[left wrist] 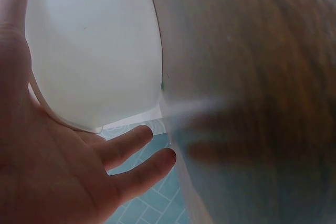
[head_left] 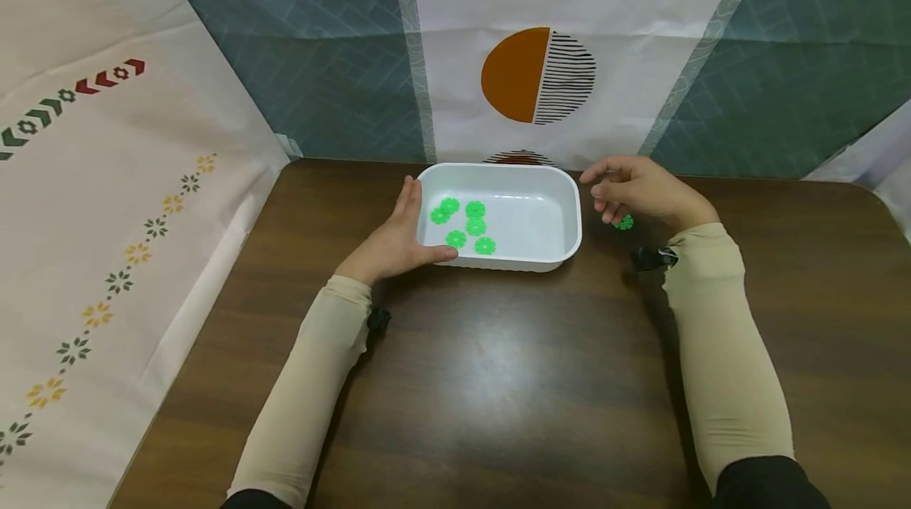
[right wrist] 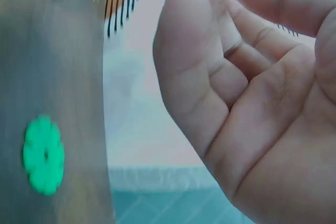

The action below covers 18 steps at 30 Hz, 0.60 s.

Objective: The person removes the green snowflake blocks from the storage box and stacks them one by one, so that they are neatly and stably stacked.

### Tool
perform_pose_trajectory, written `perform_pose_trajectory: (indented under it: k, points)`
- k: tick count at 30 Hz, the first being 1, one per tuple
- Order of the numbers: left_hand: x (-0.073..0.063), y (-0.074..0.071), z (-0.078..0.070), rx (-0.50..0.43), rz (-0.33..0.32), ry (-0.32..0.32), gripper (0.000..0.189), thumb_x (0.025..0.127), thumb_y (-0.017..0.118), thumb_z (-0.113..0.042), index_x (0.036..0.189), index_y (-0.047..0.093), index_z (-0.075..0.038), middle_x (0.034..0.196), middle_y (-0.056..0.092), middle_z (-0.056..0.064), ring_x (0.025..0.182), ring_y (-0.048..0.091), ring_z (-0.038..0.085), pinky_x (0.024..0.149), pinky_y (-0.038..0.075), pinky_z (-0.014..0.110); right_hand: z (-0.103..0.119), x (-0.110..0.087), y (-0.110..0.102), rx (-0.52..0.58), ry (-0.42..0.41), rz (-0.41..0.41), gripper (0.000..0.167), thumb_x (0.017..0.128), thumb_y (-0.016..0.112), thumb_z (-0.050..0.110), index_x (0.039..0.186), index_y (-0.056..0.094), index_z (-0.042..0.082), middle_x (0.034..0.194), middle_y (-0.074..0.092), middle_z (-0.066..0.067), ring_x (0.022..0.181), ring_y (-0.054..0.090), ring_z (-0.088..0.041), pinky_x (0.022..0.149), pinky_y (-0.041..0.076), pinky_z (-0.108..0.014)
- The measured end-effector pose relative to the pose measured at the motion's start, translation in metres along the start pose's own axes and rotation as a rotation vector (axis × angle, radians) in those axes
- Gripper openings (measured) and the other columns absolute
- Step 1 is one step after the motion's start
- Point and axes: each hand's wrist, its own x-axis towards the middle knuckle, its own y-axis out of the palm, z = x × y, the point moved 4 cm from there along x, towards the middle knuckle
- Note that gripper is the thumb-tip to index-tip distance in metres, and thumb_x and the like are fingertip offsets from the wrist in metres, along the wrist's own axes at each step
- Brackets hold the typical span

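A white rectangular tray stands at the table's far side with several green notched discs in its left half. My left hand rests against its left end, fingers extended along the side and thumb at the front rim. Up close in the left wrist view, two straight fingers of the left hand reach past the tray's wall. Just right of the tray, my right hand hovers with loosely bent fingers and nothing visible between them. Another green notched disc lies on the table below it, partly covered in the head view.
The brown wooden table meets a patterned cloth backdrop right behind the tray. A white cloth with a flower border hangs along the left edge. A small black wrist device sits by the right cuff.
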Motion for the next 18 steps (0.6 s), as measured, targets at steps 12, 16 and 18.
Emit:
perform_pose_trajectory:
  k: [12, 16, 18]
  points:
    - [0.003, 0.001, 0.001, 0.010, -0.013, 0.006, 0.136, 0.076, 0.076, -0.069, 0.160, -0.018, -0.017, 0.164, -0.027, -0.006, 0.147, 0.026, 0.035, 0.110, 0.036, 0.047, 0.054, 0.028, 0.030, -0.073, -0.055, 0.093, 0.020, 0.103, 0.057, 0.009, 0.120, 0.061, 0.001, 0.089, 0.061, -0.023, 0.071, 0.062, -0.032, 0.065, 0.056, -0.039]
    - [0.003, 0.001, 0.001, 0.015, -0.018, 0.007, 0.136, 0.076, 0.077, -0.068, 0.160, -0.016, -0.016, 0.164, -0.027, -0.006, 0.147, 0.025, 0.035, 0.110, 0.036, 0.046, 0.069, 0.044, 0.043, -0.122, -0.093, 0.135, 0.019, 0.102, 0.057, 0.009, 0.118, 0.062, 0.000, 0.087, 0.062, -0.021, 0.071, 0.063, -0.033, 0.065, 0.057, -0.038]
    - [0.003, 0.001, 0.001, 0.014, -0.018, 0.006, 0.135, 0.077, 0.077, -0.068, 0.160, -0.016, -0.015, 0.163, -0.027, -0.007, 0.148, 0.024, 0.035, 0.111, 0.035, 0.046, 0.073, 0.051, 0.050, -0.136, -0.096, 0.148, 0.018, 0.102, 0.057, 0.009, 0.116, 0.063, 0.001, 0.085, 0.061, -0.021, 0.071, 0.064, -0.033, 0.065, 0.057, -0.038]
